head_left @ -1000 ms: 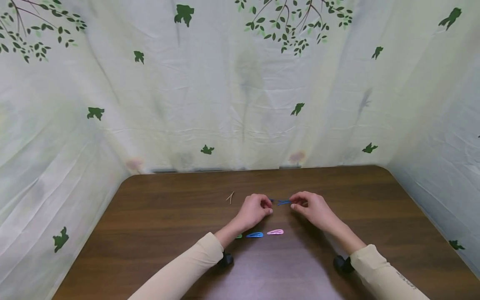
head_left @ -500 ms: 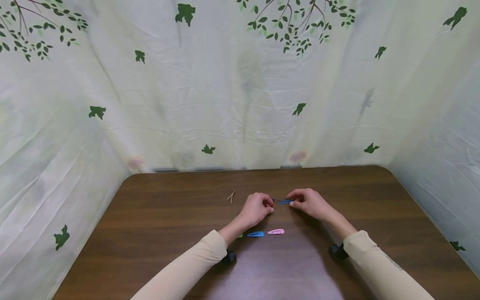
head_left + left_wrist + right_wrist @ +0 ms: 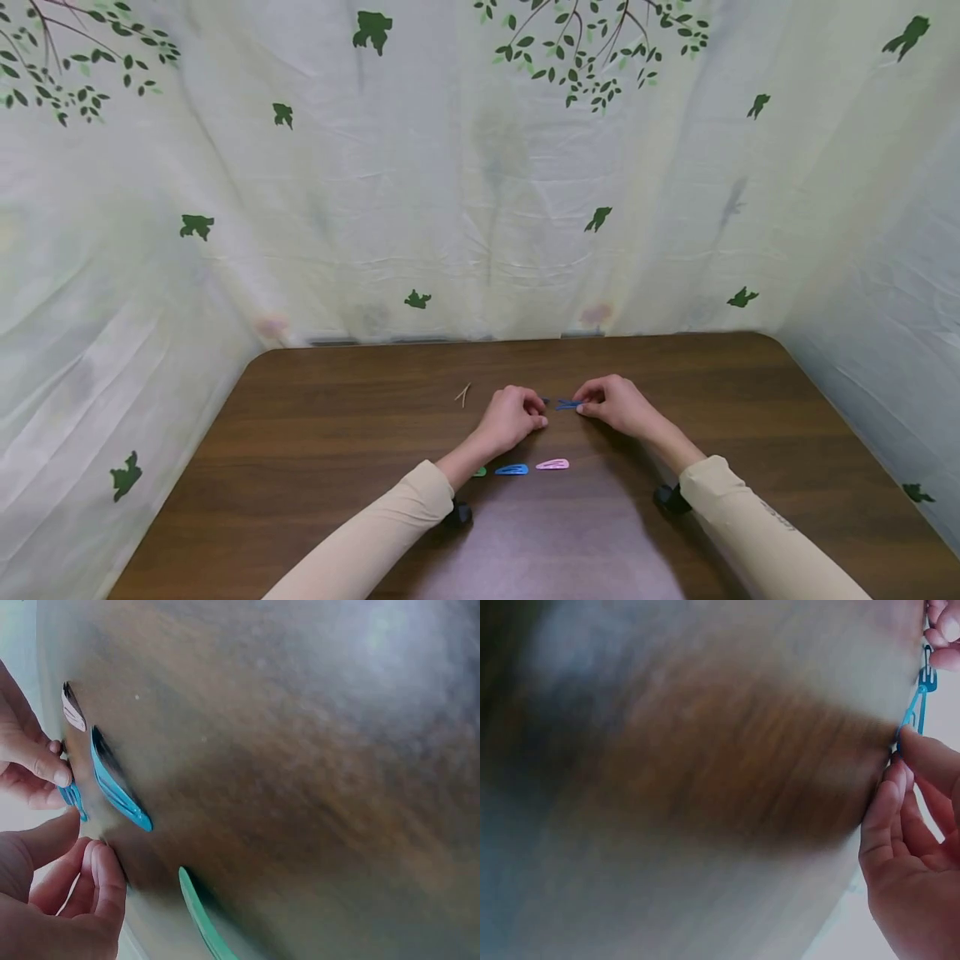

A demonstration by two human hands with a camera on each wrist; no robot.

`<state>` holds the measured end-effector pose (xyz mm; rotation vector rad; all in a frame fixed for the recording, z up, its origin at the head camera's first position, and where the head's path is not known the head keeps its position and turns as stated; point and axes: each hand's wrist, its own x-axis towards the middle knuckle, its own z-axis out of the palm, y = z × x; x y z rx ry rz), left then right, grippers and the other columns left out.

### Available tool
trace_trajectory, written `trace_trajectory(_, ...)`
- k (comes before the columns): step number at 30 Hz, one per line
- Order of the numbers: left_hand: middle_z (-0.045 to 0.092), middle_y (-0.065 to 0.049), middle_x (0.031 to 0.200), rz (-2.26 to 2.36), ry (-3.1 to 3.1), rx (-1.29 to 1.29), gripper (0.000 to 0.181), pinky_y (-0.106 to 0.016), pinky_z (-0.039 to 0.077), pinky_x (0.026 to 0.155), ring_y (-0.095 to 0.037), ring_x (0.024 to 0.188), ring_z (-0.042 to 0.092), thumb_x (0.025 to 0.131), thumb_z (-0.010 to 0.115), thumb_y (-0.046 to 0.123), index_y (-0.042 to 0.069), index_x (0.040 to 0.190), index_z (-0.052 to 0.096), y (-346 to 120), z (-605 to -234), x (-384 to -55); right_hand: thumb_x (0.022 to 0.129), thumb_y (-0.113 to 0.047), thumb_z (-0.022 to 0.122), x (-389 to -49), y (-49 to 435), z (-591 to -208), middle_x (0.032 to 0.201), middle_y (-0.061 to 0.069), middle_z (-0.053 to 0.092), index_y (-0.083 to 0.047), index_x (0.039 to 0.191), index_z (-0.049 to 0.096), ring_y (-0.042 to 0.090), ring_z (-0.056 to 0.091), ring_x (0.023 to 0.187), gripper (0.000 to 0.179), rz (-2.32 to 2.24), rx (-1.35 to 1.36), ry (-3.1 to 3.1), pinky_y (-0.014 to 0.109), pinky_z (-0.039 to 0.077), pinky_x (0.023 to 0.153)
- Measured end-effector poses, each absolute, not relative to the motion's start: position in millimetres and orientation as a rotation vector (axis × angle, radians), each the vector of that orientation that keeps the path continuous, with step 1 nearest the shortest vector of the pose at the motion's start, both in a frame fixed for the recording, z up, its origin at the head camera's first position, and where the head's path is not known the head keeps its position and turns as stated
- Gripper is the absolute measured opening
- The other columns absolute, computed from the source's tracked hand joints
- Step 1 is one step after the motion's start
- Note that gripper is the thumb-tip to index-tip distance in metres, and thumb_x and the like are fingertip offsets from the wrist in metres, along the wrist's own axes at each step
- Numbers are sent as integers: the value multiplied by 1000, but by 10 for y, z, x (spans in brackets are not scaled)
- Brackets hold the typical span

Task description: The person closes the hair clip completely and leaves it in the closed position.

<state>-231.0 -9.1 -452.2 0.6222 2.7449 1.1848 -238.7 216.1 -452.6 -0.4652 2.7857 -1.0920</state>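
Note:
Thin blue hairpins lie crossed near the middle of the table, pinched at one end by my right hand's thumb and finger. Their prongs point toward my left hand, which hovers low with bent fingers, its thumb and index tips apart. Just past those fingertips shows the end of a small dark blue piece; the rest is hidden. Closer to me lie a pink snap clip, a blue snap clip and a green snap clip, partly covered by my left wrist in the head view.
Tan crossed hairpins lie left of my left hand. The brown wooden table extends around the pieces. A white curtain with leaf prints hangs beyond its far edge and along the sides.
My right hand has moved slightly left and away from me, and its thumb and finger have closed on the blue hairpins. My left hand stays nearly in place.

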Motion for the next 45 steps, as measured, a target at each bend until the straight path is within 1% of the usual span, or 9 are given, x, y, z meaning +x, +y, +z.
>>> trace_trajectory(3,63,5,71,1181,2727,642,13,-24,46,64,-6,65,55,81,81,10,5,92,75,-106,-4513,-2303,88,-11,74,-2384,2165,-4523,77,-5,65,-6,91,74,13,56,72,6,-1068,-467,2807,33,47,70)
trace_trajectory(7,63,4,74,1166,2702,685,18,-23,46,64,-6,67,55,79,82,11,4,94,75,-133,-4490,-2294,89,-12,74,-2368,2163,-4509,80,-5,66,-8,90,74,13,57,75,4,-1051,-471,2827,35,47,72)
trace_trajectory(12,64,5,76,1189,2658,710,18,-22,47,65,-6,68,57,81,81,11,4,96,75,-183,-4486,-2292,91,-15,72,-2326,2138,-4491,83,-7,69,-12,88,75,12,59,79,5,-1058,-459,2837,37,49,76)
trace_trajectory(15,65,6,76,1210,2638,743,16,-22,47,66,-6,69,58,81,80,10,4,95,74,-224,-4503,-2292,91,-13,72,-2287,2115,-4473,84,-6,69,-14,87,74,13,59,80,5,-1073,-448,2850,37,49,76)
trace_trajectory(20,65,6,77,1238,2631,772,16,-22,48,67,-7,71,59,81,79,11,4,95,74,-289,-4514,-2293,90,-11,72,-2218,2075,-4426,86,-6,69,-15,90,75,15,58,80,5,-1124,-435,2873,35,48,73)
trace_trajectory(28,67,5,81,1266,2603,766,19,-23,49,70,-7,74,60,82,79,9,2,99,74,-397,-4473,-2259,90,-11,72,-2098,1981,-4374,87,-6,69,-15,95,75,14,59,79,7,-1253,-420,2874,34,49,70)
trace_trajectory(34,67,5,82,1322,2583,766,21,-24,50,70,-9,75,62,82,79,9,1,101,74,-480,-4438,-2211,90,-11,73,-1996,1900,-4380,90,-7,68,-16,96,75,13,61,81,9,-1319,-435,2882,34,51,72)
trace_trajectory(41,67,2,88,1370,2565,766,22,-26,52,73,-11,78,61,85,78,10,1,105,73,-569,-4378,-2137,89,-11,74,-1883,1819,-4359,92,-7,69,-18,96,75,12,62,81,10,-1408,-457,2902,32,51,73)
trace_trajectory(45,67,-3,92,1392,2575,780,24,-26,52,75,-11,80,61,85,77,10,1,106,72,-623,-4346,-2076,89,-10,74,-1809,1747,-4322,91,-8,69,-19,96,75,11,62,80,11,-1471,-475,2925,31,52,73)
